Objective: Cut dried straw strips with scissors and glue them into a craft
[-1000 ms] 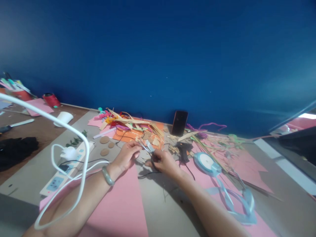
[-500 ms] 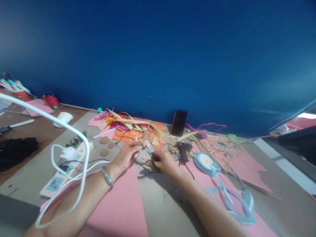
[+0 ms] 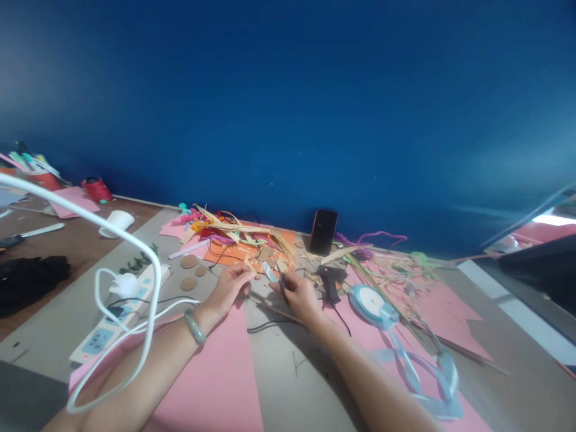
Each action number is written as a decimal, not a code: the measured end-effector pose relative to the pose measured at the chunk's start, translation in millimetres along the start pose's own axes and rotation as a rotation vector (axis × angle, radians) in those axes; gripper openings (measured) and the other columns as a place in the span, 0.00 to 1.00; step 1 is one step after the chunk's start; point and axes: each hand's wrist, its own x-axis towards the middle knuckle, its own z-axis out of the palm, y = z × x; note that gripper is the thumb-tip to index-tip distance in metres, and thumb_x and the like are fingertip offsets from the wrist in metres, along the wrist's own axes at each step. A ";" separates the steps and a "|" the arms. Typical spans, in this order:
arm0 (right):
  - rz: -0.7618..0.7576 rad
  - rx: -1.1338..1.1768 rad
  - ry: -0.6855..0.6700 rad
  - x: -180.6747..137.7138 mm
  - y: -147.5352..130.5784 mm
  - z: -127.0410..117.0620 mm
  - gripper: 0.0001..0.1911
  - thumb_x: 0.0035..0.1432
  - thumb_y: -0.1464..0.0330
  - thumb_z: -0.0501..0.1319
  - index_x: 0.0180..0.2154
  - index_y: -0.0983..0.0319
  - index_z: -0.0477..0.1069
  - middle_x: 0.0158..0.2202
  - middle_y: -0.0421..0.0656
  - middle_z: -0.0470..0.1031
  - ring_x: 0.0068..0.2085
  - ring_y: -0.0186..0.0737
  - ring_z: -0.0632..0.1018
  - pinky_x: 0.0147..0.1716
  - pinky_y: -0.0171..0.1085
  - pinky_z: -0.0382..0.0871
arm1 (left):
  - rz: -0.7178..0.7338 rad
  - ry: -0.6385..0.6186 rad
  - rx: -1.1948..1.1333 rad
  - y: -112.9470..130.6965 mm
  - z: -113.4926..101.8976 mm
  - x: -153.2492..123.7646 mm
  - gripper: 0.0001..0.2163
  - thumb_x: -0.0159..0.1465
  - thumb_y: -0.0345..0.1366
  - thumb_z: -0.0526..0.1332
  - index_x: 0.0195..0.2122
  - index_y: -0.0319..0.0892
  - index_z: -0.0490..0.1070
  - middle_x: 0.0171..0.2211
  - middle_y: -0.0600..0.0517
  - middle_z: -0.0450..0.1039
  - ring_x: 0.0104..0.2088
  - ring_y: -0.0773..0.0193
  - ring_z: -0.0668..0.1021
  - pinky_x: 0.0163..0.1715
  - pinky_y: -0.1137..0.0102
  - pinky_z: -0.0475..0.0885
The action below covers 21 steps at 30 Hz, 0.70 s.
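My left hand point(image 3: 231, 289), with a green bangle point(image 3: 195, 327) at its wrist, has its thumb and fingertips pinched together; what they hold is too small to make out. To its right, my right hand point(image 3: 300, 294) is closed around the dark handle of scissors point(image 3: 283, 287), whose blades are hard to see. A short piece of pale blue ribbon point(image 3: 270, 272) shows just beyond the right fingers. Between and below the hands runs a thin brown stick point(image 3: 274, 310), with a black cord point(image 3: 265, 327) on the tabletop close by.
A phone point(image 3: 323, 232) leans on the blue wall point(image 3: 288, 108). Ribbon spool point(image 3: 369, 303), pink paper point(image 3: 216, 384), wooden discs point(image 3: 188, 283) and husk strips point(image 3: 243, 228) lie around. At left are a power strip point(image 3: 96, 342) and a looping white cable point(image 3: 155, 300).
My right hand has drawn slightly away from my left, and the scissors have turned more upright. The brown stick between the hands shows more clearly. The view has shifted slightly.
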 end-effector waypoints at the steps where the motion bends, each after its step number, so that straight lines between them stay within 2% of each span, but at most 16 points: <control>1: -0.001 0.034 0.026 0.8 2.0 0.9 0.21 0.51 0.52 0.63 0.22 0.61 0.62 0.20 0.36 0.58 0.23 0.32 0.60 0.23 0.31 0.54 | -0.001 -0.007 0.023 -1.0 0.1 -0.3 0.12 0.58 0.44 0.62 0.29 0.39 0.73 0.14 0.58 0.61 0.15 0.72 0.62 0.15 0.77 0.55; 5: -0.006 0.102 0.134 4.0 11.2 4.5 0.21 0.52 0.52 0.61 0.22 0.62 0.63 0.19 0.38 0.62 0.24 0.34 0.63 0.23 0.32 0.57 | 0.069 -0.027 0.164 -6.0 0.9 -0.4 0.12 0.60 0.42 0.59 0.27 0.39 0.72 0.14 0.58 0.61 0.15 0.72 0.63 0.17 0.77 0.58; 8: -0.006 0.083 0.163 6.3 18.1 6.5 0.20 0.53 0.52 0.61 0.24 0.62 0.66 0.19 0.39 0.64 0.25 0.36 0.65 0.23 0.33 0.59 | 0.218 -0.067 0.364 -8.7 2.2 -0.7 0.10 0.59 0.36 0.59 0.23 0.40 0.70 0.19 0.54 0.67 0.22 0.69 0.70 0.25 0.75 0.63; 13: -0.039 0.077 0.226 7.4 21.6 7.8 0.19 0.54 0.54 0.60 0.21 0.61 0.63 0.19 0.38 0.63 0.24 0.34 0.63 0.23 0.32 0.58 | 0.414 -0.121 0.661 -13.1 3.7 -1.1 0.06 0.57 0.30 0.60 0.23 0.41 0.72 0.26 0.51 0.73 0.29 0.64 0.73 0.32 0.72 0.65; 21: -0.099 0.042 0.237 8.7 34.3 11.9 0.18 0.54 0.56 0.59 0.21 0.62 0.62 0.19 0.37 0.63 0.23 0.33 0.63 0.24 0.31 0.58 | 0.506 -0.143 0.831 -21.2 9.1 -1.6 0.06 0.56 0.26 0.61 0.24 0.42 0.72 0.30 0.50 0.74 0.35 0.62 0.75 0.38 0.69 0.67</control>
